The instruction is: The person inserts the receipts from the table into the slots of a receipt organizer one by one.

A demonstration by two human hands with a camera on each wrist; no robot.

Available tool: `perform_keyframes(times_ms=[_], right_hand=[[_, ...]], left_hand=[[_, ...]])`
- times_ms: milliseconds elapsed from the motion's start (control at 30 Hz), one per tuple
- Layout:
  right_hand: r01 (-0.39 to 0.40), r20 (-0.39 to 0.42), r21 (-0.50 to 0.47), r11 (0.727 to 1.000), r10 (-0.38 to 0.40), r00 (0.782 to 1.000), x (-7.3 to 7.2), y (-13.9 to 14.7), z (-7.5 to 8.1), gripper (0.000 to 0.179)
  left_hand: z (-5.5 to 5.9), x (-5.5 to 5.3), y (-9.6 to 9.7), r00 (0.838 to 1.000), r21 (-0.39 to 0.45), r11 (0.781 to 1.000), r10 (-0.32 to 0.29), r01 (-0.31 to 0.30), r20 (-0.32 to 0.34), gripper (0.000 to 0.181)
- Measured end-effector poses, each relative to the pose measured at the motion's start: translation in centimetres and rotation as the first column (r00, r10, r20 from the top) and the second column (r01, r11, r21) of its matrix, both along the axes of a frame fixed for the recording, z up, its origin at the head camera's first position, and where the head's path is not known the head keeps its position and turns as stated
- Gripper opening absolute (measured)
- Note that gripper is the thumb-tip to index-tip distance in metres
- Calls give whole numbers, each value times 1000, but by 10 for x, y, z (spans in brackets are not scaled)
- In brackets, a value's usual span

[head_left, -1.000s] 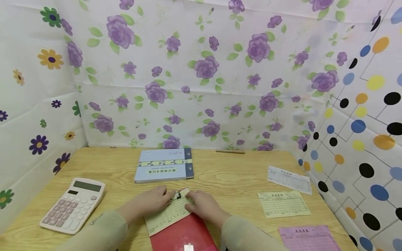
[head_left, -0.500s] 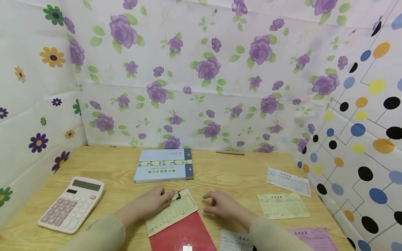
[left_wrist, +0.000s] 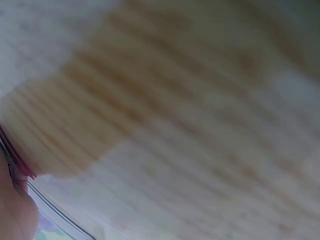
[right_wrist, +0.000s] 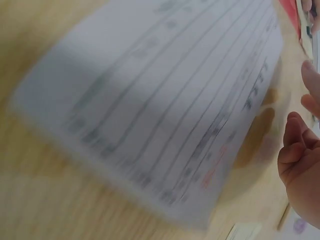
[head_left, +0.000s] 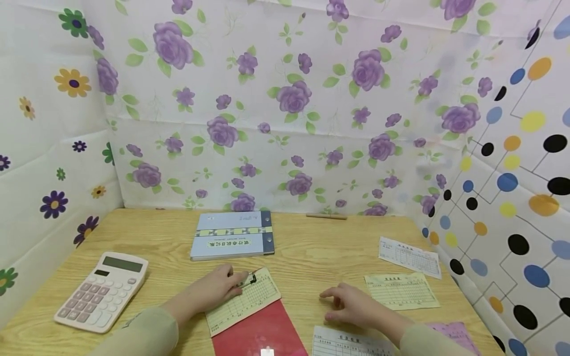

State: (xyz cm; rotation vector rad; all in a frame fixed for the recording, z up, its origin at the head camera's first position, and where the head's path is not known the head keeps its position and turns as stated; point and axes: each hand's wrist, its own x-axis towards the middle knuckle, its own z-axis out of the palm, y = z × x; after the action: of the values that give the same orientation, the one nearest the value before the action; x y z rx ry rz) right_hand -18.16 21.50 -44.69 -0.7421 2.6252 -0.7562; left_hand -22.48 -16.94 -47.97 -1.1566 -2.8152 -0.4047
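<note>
Red and glossy, a clipboard (head_left: 260, 329) lies nearest my head camera, a white printed paper slip (head_left: 347, 340) just beside it on the wood-grain tabletop (head_left: 307, 262). Across its clip end I see a pale yellow printed form (head_left: 245, 307); the left hand (head_left: 214, 289) rests there, though whether it grips I cannot tell. The right hand (head_left: 354, 307), fingers loosely bent, holds nothing. Beyond the 2 hands lies a blue rectangular ledger (head_left: 233, 237).

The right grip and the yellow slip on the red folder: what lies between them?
In the head view, only bare table lies between the right grip and that yellow slip.
</note>
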Motion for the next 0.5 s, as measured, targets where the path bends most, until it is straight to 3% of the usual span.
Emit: perform_keyframes(times_ms=[200, 500], right_hand=[[-79, -37, 84, 993, 83, 996, 9, 28, -3, 48], [-144, -38, 44, 989, 145, 989, 17, 48, -8, 52]], left_hand=[[-1, 0, 0, 1000, -3, 1000, 0, 0, 7, 46], [0, -1, 1, 1000, -34, 999, 13, -13, 10, 47]])
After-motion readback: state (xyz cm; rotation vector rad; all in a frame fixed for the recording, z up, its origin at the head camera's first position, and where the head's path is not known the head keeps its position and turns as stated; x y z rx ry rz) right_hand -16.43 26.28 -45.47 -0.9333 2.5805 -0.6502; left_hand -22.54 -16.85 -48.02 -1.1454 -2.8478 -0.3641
